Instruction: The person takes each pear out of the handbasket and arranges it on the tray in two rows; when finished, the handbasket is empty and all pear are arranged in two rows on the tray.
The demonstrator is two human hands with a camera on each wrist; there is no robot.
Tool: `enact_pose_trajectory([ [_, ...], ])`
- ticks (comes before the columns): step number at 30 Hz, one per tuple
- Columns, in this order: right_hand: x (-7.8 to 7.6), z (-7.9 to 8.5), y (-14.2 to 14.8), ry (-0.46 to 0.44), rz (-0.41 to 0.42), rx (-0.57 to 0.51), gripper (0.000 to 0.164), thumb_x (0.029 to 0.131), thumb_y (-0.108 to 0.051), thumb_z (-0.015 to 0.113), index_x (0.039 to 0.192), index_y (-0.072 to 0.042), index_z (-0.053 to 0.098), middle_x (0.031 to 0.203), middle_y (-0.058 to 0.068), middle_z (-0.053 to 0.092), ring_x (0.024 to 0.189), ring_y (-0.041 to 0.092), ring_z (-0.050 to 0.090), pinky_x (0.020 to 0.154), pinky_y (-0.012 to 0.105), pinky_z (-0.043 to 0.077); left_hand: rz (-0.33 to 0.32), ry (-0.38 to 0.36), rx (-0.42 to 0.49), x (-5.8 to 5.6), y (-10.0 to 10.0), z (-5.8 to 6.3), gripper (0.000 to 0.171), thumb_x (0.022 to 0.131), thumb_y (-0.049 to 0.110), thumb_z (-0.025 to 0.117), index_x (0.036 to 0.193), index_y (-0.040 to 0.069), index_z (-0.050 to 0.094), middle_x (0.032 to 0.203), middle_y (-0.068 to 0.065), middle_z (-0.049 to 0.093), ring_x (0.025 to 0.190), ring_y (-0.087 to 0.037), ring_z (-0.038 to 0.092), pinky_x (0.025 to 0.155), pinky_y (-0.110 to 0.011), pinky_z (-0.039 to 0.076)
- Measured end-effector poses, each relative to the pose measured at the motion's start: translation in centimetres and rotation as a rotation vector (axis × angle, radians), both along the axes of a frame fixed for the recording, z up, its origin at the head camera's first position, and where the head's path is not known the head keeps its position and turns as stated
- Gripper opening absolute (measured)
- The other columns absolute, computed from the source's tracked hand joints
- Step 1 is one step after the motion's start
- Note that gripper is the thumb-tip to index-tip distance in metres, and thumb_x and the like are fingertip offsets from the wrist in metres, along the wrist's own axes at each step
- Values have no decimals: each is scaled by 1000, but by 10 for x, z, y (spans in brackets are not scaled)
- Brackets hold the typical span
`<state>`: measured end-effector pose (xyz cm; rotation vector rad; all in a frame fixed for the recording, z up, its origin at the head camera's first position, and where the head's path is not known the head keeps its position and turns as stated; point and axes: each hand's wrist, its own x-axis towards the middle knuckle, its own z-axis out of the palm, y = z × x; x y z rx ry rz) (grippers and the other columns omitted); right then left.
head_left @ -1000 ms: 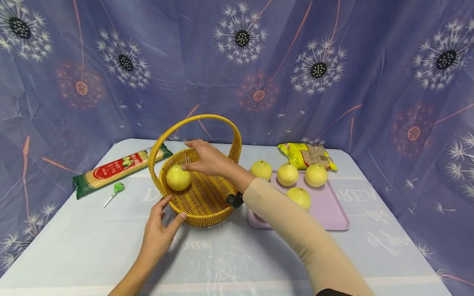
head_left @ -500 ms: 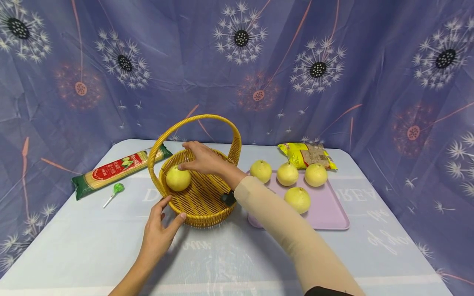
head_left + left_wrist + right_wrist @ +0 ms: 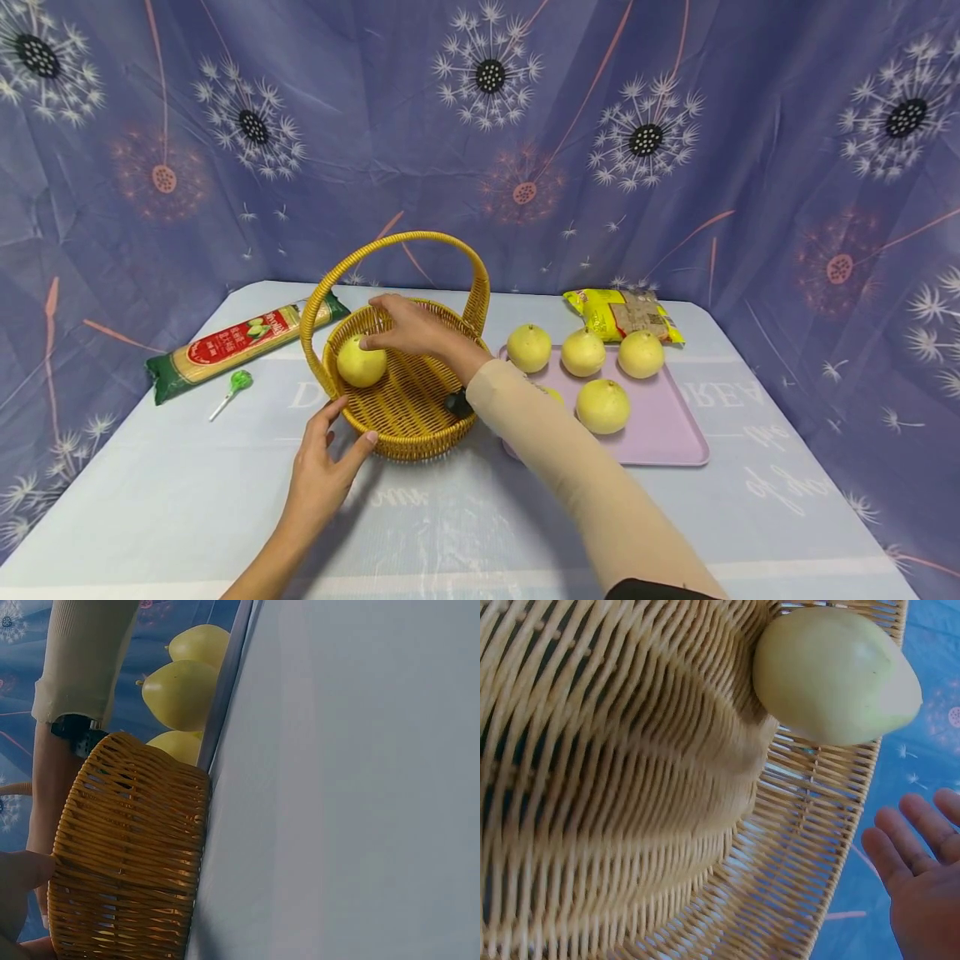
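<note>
A yellow wicker basket [image 3: 408, 400] with a tall hoop handle stands mid-table. One pale yellow pear [image 3: 362, 362] lies inside at its left; in the right wrist view the same pear [image 3: 836, 675] rests against the woven wall. My right hand [image 3: 411, 327] hovers over the basket beside the pear, its thumb overlapping the pear's top in the head view. The right wrist view shows that hand [image 3: 922, 862] with extended fingers, apart from the pear. My left hand [image 3: 326, 462] touches the basket's near-left rim, thumb and index finger spread; its thumb [image 3: 30, 868] meets the rim in the left wrist view.
Right of the basket, a pink tray [image 3: 667, 433] holds several pears, one mostly covered by the right sleeve [image 3: 555, 450]. A yellow packet [image 3: 626, 315] lies behind it. At left are a spaghetti pack [image 3: 243, 337] and a green lollipop [image 3: 240, 381]. A patterned curtain [image 3: 375, 125] hangs behind.
The right hand lowers slightly over the basket, and its forearm shifts left, uncovering more of the tray's front pear. The left hand, the basket and the pear inside stay put.
</note>
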<state>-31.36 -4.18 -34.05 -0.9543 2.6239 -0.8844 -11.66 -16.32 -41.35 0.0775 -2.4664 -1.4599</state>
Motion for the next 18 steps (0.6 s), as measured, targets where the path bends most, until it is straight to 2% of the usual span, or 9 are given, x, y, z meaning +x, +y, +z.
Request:
enact_pose_trajectory([
  [10,5,-7,-8,-18,56,33,79,83,-48,67,146,-17,33,148,1,40,135,17,41,106,33,43,0,2,3,-1,0,0,63,91,27,63,143,6,33,148,-17,33,139,-35,29,109,-57,32],
  [18,5,-14,-13,-4,100,83,77,83,-43,69,146,-16,33,145,2,44,131,16,45,103,28,45,5,0,3,-2,0,-1,63,91,26,63,143,6,34,148,-17,33,138,-36,30,108,-57,33],
])
